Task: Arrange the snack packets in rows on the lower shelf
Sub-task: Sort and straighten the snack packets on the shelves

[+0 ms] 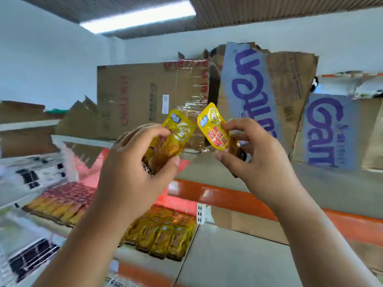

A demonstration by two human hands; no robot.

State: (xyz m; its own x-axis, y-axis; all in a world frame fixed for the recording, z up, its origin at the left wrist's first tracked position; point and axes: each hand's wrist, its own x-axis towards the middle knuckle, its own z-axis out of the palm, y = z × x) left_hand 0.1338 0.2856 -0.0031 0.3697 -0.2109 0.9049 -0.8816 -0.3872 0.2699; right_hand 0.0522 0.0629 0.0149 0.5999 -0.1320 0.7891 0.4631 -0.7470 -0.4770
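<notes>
Now both hands are raised in front of the shelves. The left grip [132, 162] is curled round a small stack of yellow snack packets [176, 135], with the thumb pressed on the front one. The right grip [255, 154] pinches a single yellow packet [213, 127] by its lower part, tilted, just beside the stack. Down on the lower shelf [228, 257], rows of packets [163, 235] lie flat and reach its front edge. Cardboard boxes [149, 100] stand on the shelf above, blurred.

Bare shelf [238, 257] right of packet rows [163, 237] — orange rail [228, 200] overhead.
</notes>
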